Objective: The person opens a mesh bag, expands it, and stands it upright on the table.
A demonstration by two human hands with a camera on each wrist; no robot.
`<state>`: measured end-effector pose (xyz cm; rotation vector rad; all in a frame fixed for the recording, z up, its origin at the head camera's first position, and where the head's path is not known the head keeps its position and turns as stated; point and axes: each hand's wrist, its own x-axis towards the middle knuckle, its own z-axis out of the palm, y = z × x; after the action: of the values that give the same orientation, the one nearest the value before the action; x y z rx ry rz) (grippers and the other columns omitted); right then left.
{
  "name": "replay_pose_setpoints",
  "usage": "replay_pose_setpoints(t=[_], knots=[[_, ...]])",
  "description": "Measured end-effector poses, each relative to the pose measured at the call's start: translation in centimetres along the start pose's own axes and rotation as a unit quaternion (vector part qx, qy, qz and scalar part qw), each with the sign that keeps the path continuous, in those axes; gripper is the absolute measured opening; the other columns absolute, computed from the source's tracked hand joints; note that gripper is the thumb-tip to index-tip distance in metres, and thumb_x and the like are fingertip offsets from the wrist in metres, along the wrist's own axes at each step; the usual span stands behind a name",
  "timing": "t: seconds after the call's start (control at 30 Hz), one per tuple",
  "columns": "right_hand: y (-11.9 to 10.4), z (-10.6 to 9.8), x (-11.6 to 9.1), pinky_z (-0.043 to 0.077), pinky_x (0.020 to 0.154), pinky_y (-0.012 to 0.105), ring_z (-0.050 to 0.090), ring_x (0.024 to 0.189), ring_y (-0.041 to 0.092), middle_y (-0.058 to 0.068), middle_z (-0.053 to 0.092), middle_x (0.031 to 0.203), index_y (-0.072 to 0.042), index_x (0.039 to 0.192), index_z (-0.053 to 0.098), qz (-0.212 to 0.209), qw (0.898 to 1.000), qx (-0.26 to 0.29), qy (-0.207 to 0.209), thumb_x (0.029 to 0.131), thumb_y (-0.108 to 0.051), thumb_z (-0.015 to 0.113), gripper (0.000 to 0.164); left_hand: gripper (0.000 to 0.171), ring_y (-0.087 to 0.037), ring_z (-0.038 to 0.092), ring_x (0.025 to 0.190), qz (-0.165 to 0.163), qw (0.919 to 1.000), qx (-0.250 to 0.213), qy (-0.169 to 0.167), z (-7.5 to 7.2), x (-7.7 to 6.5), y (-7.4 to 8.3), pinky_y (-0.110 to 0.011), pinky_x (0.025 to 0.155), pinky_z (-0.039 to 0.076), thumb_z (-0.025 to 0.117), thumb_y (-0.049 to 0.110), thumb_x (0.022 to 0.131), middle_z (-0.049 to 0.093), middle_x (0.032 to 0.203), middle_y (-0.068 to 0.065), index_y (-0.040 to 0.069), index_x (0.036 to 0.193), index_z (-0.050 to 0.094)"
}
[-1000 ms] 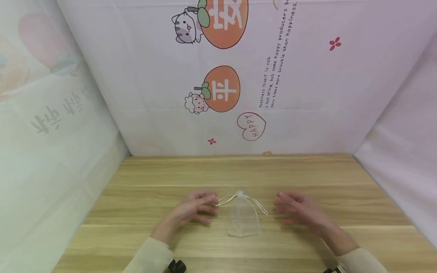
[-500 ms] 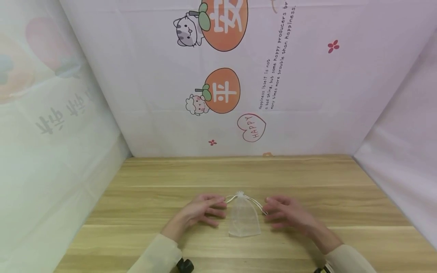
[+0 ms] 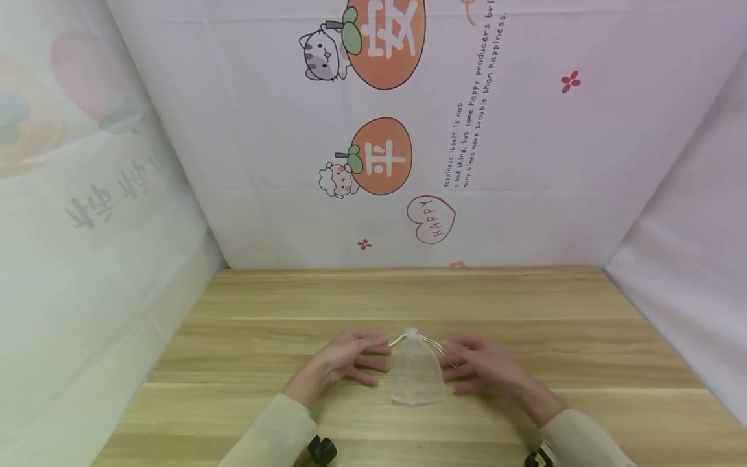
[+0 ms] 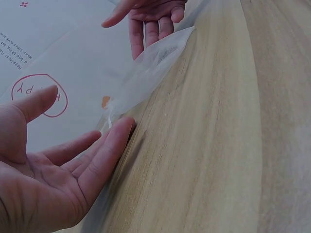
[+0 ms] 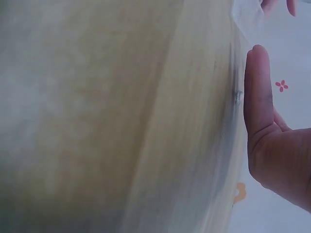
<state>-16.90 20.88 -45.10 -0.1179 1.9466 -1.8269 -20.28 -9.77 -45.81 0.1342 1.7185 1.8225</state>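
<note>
A small sheer white drawstring bag (image 3: pixel 417 376) lies flat on the wooden table, its gathered neck toward the back wall. White cords spread from the neck to both sides. My left hand (image 3: pixel 350 358) is at the bag's left side, fingers extended and spread, with the fingertips right at the left cord. On the other side, my right hand (image 3: pixel 481 364) overlaps the end of the right cord in the head view, its fingers stretched toward the bag. Neither hand grips anything. In the left wrist view, the bag (image 4: pixel 153 73) shows between both hands.
The wood-grain table (image 3: pixel 280 295) meets a white printed cloth (image 3: pixel 262 143) at the back. Pale cloth sides (image 3: pixel 700 259) stand left and right. Black wrist devices (image 3: pixel 322 449) show below the cream sleeves (image 3: pixel 274 428).
Both hands have moved inward toward the bag, the left to the right and the right to the left. The bag stays where it was; the head view shifts slightly.
</note>
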Motion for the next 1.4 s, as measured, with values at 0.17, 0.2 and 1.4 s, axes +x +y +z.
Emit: replay_pose_setpoints(t=[0.17, 0.2, 1.4], knots=[[-0.1, 0.4, 0.3, 0.06, 0.074, 0.047, 0.071, 0.095, 0.037, 0.028, 0.065, 0.119, 0.015, 0.138, 0.043, -0.003, 1.0, -0.013, 0.005, 0.102, -0.033, 0.061, 0.062, 0.05, -0.037, 0.068, 0.103, 0.003, 0.9999, 0.003, -0.01, 0.4, 0.2, 0.1, -0.051, 0.078, 0.059, 0.061, 0.028, 0.101, 0.064, 0.127, -0.019, -0.004, 0.138, 0.052], [-0.1, 0.6, 0.3, 0.06, 0.073, 0.047, 0.071, 0.094, 0.037, 0.027, 0.066, 0.118, 0.015, 0.137, 0.044, -0.004, 1.0, -0.015, 0.005, 0.102, -0.033, 0.061, 0.061, 0.049, -0.037, 0.069, 0.103, 0.004, 0.9999, 0.005, -0.011, 0.5, 0.2, 0.1, -0.051, 0.078, 0.059, 0.061, 0.028, 0.101, 0.064, 0.127, -0.019, -0.004, 0.138, 0.052], [-0.5, 1.5, 1.0, 0.061, 0.064, 0.036, 0.07, 0.073, 0.019, 0.011, 0.072, 0.087, 0.014, 0.113, 0.061, -0.018, 0.998, -0.061, 0.028, 0.098, -0.008, 0.061, 0.027, 0.045, -0.035, 0.069, 0.102, 0.013, 0.9998, 0.014, -0.006, 1.3, 0.0, 0.1, -0.048, 0.077, 0.06, 0.065, 0.028, 0.099, 0.067, 0.122, -0.017, -0.006, 0.127, 0.059]])
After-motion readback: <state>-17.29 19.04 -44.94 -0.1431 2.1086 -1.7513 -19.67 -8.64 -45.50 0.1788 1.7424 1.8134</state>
